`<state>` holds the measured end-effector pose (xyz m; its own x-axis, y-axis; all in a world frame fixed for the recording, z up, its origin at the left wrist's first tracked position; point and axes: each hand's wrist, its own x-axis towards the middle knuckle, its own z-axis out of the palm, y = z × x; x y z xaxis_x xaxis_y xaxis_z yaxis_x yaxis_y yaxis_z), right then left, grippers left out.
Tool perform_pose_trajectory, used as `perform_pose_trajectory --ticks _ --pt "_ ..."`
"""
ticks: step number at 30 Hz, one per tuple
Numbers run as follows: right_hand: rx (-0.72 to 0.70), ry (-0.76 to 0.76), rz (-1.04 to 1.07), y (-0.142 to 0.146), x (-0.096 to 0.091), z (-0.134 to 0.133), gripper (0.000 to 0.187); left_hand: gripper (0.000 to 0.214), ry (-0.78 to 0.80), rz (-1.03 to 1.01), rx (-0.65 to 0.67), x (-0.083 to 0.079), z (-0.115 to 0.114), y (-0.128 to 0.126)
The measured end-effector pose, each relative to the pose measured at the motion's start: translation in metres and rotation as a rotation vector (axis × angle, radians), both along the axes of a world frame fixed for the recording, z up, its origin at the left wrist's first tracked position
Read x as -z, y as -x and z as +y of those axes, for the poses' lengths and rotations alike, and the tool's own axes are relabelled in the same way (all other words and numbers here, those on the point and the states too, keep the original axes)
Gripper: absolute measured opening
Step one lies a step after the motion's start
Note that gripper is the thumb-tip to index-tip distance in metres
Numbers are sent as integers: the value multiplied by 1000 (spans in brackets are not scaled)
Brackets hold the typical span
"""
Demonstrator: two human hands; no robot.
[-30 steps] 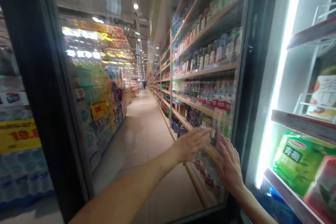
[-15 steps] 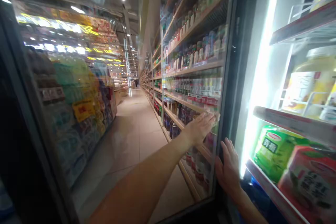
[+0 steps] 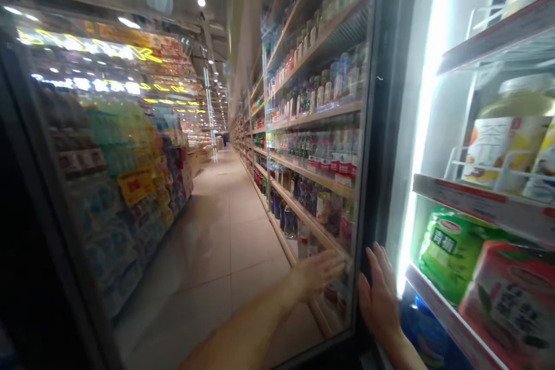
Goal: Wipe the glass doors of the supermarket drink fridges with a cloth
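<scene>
My left hand (image 3: 321, 273), smeared by motion, reaches across the glass door (image 3: 208, 295) to its lower right part. Its fingers lie fairly flat toward the pane, with a small pale, cloth-like thing (image 3: 346, 266) showing under the fingertips. The blur hides its exact kind. My right hand (image 3: 381, 295) rests with fingers stretched upward against the dark door frame (image 3: 368, 202), at its lower right edge, and holds nothing that I can see.
On the right, a lit cooler holds shelves (image 3: 459, 191) with a tea bottle (image 3: 489, 139), a green pack (image 3: 448, 254) and a red pack (image 3: 507, 300). Through the glass appear an aisle floor (image 3: 212, 231), stacked drinks (image 3: 125, 156) and bottle-filled shelves (image 3: 316, 110).
My left hand has slid down the glass and slightly left, the pale thing still under its fingertips. My right hand stays at the door frame, a little lower in view.
</scene>
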<state>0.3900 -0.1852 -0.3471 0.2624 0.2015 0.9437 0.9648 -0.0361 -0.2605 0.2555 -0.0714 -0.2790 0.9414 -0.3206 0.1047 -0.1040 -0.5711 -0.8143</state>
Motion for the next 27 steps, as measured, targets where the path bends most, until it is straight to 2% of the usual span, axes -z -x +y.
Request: perform_pose_trajectory --ticks 2,3,4,8,10,13,14,16,18,20,24,25,27 --pt "-11 38 -23 4 3 2 54 44 -10 30 35 21 5 25" --pt "-15 53 -30 7 5 3 55 45 -5 9 45 23 7 34" --pt "-20 58 -33 9 5 4 55 46 9 -34 37 18 7 41" --pt "-48 36 -40 24 1 11 56 51 70 -167 -45 -18 8 55" --pt "-74 45 -66 35 -3 16 57 51 66 -122 -35 -19 9 70" --pt "-118 66 -160 49 -12 26 59 48 6 -46 12 -12 13 97" --pt "-127 65 -192 52 -17 29 60 48 -12 -58 5 -16 14 105" --pt "-137 48 -224 59 -30 35 61 47 -28 -176 -48 -36 15 114" --pt "-137 14 -209 66 -47 41 62 49 -25 -368 -129 -66 14 119" --pt "-143 -19 -199 74 -64 46 63 50 -37 -471 -170 -90 14 124" --pt "-160 -28 -273 87 -88 56 64 46 -129 -326 -82 -111 18 142" --pt "-161 -35 -293 89 -92 58 64 46 -135 -366 -99 -115 19 145" --pt "-162 -53 -307 93 -99 62 64 47 -117 -580 -190 -121 21 150"
